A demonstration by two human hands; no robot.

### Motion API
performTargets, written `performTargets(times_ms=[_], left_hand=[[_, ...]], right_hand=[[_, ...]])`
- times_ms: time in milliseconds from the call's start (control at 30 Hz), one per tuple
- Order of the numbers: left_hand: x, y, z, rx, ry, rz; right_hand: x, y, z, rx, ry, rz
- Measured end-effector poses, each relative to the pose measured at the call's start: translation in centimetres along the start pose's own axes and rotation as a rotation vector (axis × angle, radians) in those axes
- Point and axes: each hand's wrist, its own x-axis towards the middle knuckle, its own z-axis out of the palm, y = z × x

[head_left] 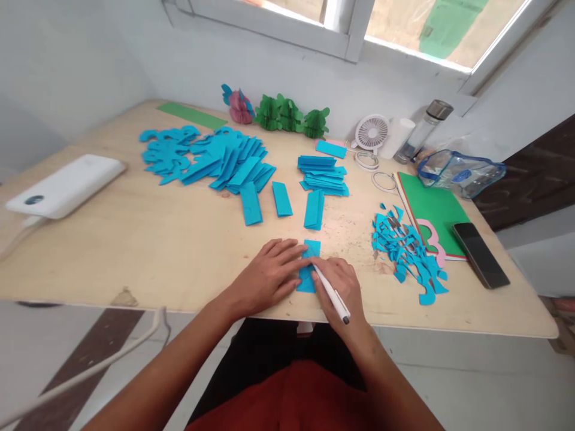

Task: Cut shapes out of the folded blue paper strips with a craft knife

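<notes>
A folded blue paper strip (pixel 309 263) lies near the front edge of the wooden table (pixel 135 239). My left hand (pixel 269 272) rests flat on its left side, fingers stretched out and pressing it down. My right hand (pixel 341 284) grips a white pen (pixel 331 293), whose tip touches the strip. More folded blue strips (pixel 314 209) lie just beyond, with a neat stack (pixel 323 173) behind them.
A big pile of blue cut shapes (pixel 206 157) lies at the back left, blue scraps (pixel 408 254) at the right. Green paper sheets (pixel 433 212), a phone (pixel 480 254), a clear pouch (pixel 460 173), a small fan (pixel 372 133), a bottle (pixel 424 129), green paper ornaments (pixel 290 115) and a white device (pixel 65 185) surround them.
</notes>
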Motion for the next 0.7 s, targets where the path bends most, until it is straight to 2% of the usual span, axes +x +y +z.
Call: performTargets(times_ms=[200,400,700], left_hand=[[0.09,0.01,-0.19,0.003,-0.037,-0.006],[0.28,0.06,-0.49,0.005,-0.061,-0.015],[0.33,0.19,-0.61,-0.057,-0.049,-0.063]], right_hand=[[0.20,0.02,-0.24,0.064,0.036,0.006],[0.18,0.21,-0.27,0.120,-0.029,0.022],[0.13,0.15,-0.36,0.120,-0.017,-0.001]])
